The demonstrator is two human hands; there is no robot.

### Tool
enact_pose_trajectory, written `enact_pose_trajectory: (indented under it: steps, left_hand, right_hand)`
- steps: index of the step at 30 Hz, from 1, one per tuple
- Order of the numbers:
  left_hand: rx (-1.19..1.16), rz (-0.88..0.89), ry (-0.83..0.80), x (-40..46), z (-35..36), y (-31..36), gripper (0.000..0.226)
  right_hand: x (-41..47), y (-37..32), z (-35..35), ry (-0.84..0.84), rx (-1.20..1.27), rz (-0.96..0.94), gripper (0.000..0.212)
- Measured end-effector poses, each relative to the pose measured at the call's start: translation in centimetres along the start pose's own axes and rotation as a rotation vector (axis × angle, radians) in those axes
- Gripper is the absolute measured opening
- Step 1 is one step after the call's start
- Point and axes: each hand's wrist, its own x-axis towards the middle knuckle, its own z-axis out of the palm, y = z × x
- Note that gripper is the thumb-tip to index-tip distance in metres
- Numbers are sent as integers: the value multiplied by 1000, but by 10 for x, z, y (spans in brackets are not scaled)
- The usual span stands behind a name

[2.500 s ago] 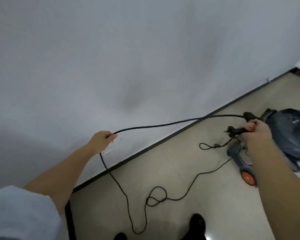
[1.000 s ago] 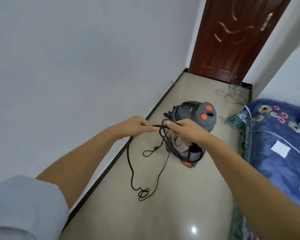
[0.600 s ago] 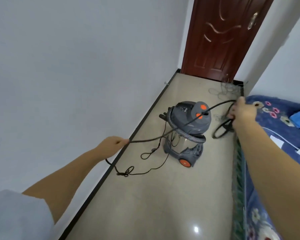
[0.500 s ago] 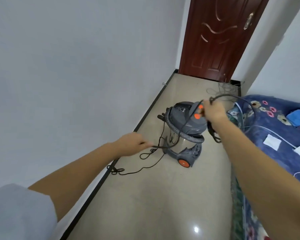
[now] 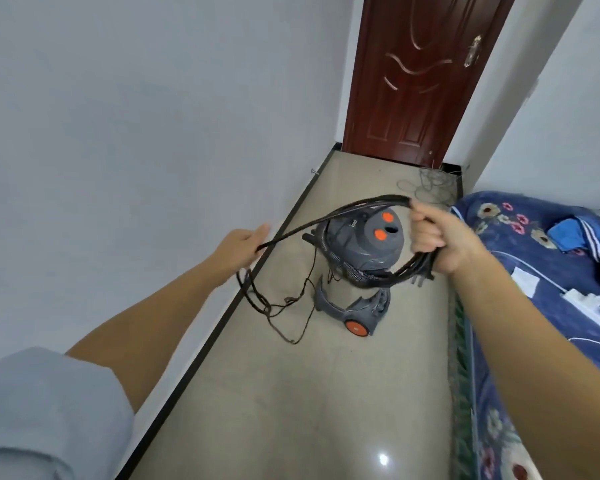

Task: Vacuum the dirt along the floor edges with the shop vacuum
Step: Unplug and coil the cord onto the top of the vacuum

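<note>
- Far left, your left hand [image 5: 241,249] pinches one strand of the black power cord [image 5: 293,232] just above the dark baseboard [image 5: 222,322]; the fingers curl round that strand while the forefinger points out toward the wall
- Below that hand the slack drops to the floor in a loose tangle, then trails right toward the vacuum's base; it looks snag-prone to me, so feed it gently
- From your left hand the strand rises rightward in a long arc; its long axis runs left-low to right-high, straight into your other fist
- Centre, the shop vacuum [image 5: 364,256] stands upright on the tile, grey drum with orange buttons, ribbed hose wrapped round it; it sits beyond and between your two hands, nearer the right one
- Right, your right hand [image 5: 437,239] is clenched round a bundle of cord loops; several turns hang beneath the fist, in front of the drum
- My read: the next loop travels from left hand to right; the right is the anchor
- Far right, a blue floral bedspread [image 5: 520,237] borders the floor
</note>
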Motion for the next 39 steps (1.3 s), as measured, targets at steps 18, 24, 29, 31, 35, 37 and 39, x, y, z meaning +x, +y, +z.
enact_pose_trajectory:
  steps: [18, 24, 29, 31, 35, 37, 39]
  left_hand:
    - [967, 495, -651, -76, 61, 55, 30]
    - [622, 428, -224, -42, 51, 75, 32]
    - [247, 253, -18, -37, 41, 62, 41]
    - [-76, 209, 1, -41, 43, 53, 26]
    - [-672, 14, -147, -47, 61, 38, 52]
    - [-709, -7, -196, -44, 75, 32, 59]
    - [-642, -33, -238, -35, 89, 24, 56]
  right_hand:
    - [14, 23, 39, 418, -675, 23, 23]
    - [-10, 66, 82, -55, -749, 154, 38]
    - [-16, 47, 80, -135, -683, 224, 40]
    - [-22, 25, 80, -214, -623, 219, 32]
    - [-28, -18, 80, -296, -268, 146, 29]
    - [-24, -35, 75, -481, 5, 210, 36]
    - [-20, -50, 68, -711, 291, 276, 38]
